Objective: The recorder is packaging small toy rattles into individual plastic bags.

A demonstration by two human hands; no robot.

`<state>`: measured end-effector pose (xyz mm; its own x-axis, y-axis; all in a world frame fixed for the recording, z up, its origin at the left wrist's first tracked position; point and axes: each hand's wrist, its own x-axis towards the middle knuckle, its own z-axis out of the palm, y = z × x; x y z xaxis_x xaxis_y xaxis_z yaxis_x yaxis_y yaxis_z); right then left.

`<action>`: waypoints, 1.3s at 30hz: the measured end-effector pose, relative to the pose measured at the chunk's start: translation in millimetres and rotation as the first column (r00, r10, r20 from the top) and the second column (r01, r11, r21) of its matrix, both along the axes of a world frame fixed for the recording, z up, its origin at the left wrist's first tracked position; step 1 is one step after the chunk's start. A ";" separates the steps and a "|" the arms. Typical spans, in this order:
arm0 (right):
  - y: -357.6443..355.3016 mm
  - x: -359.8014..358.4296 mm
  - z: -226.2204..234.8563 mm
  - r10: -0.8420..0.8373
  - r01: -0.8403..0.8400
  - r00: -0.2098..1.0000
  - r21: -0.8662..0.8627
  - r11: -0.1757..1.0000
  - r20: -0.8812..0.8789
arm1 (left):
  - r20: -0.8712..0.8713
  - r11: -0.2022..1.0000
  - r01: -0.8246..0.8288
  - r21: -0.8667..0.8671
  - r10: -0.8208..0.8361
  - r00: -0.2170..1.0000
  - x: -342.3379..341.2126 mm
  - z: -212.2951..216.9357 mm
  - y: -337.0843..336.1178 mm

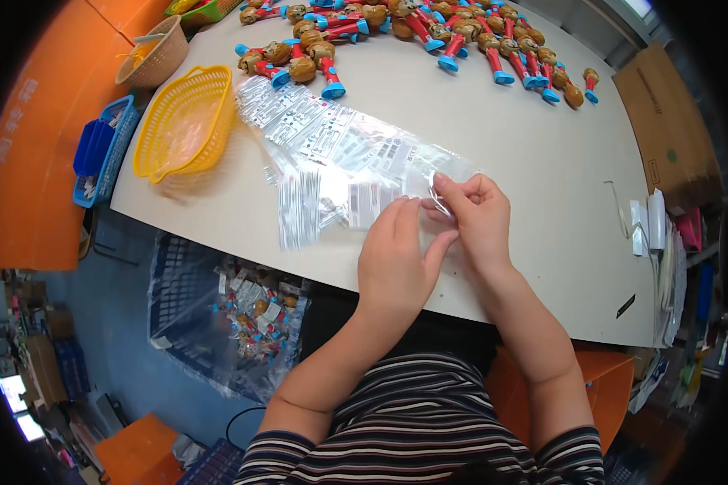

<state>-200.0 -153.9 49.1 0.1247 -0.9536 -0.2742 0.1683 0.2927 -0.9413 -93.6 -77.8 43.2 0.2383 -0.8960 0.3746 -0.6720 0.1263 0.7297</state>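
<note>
My right hand (479, 220) pinches the edge of a clear plastic bag (445, 166) between thumb and fingers, above the table. Close beside it is my left hand (395, 263), its fingers stretched toward the bag's edge and its thumb held apart, near the right hand. Whether the left fingertips touch the film is hard to make out. Beyond both hands lies a fanned row of printed clear bags (323, 129). A stack of bags (299, 212) stands out to the left of my left hand.
Many toy figures (493, 52) with brown heads, red bodies and blue feet cover the table's far side. A yellow basket (147, 153) stands at the left edge, near a blue basket (121, 149). Below, a lined crate (166, 283) holds bagged figures. A cardboard box (667, 121) is at right.
</note>
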 end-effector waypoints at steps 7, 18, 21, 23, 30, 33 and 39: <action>8.0 7.4 -5.3 -0.073 0.077 0.985 -0.018 0.997 0.156 | 0.140 0.996 -0.071 -0.050 0.078 0.987 -4.3 -7.6 -2.8; 4.9 -19.1 -13.8 -0.057 -0.007 0.964 -0.243 0.970 -0.259 | 0.088 0.974 -0.130 -0.184 0.149 0.985 15.0 -15.0 -7.9; 14.4 -19.9 3.3 -0.371 0.027 0.799 -0.590 0.807 -0.473 | 0.078 0.966 -0.108 -0.234 0.130 0.988 24.5 -12.2 -6.9; 22.0 -27.3 24.9 -0.094 -0.105 0.825 -0.313 0.944 -0.558 | 0.061 0.962 -0.058 -0.266 0.077 0.995 29.1 -13.0 -7.1; 11.7 -14.8 18.6 0.376 -0.346 0.925 0.301 0.889 -0.047 | -0.008 0.944 0.140 -0.298 -0.149 0.989 28.1 -24.0 -4.2; 8.6 -15.3 0.7 0.349 -0.328 0.935 0.225 0.918 -0.064 | -0.027 0.985 0.106 -0.140 -0.111 0.993 34.7 -9.2 0.4; 10.5 4.5 -4.6 0.328 -0.316 0.943 0.164 0.935 -0.052 | -0.099 0.997 -0.020 -0.069 0.013 0.995 37.5 7.9 -0.8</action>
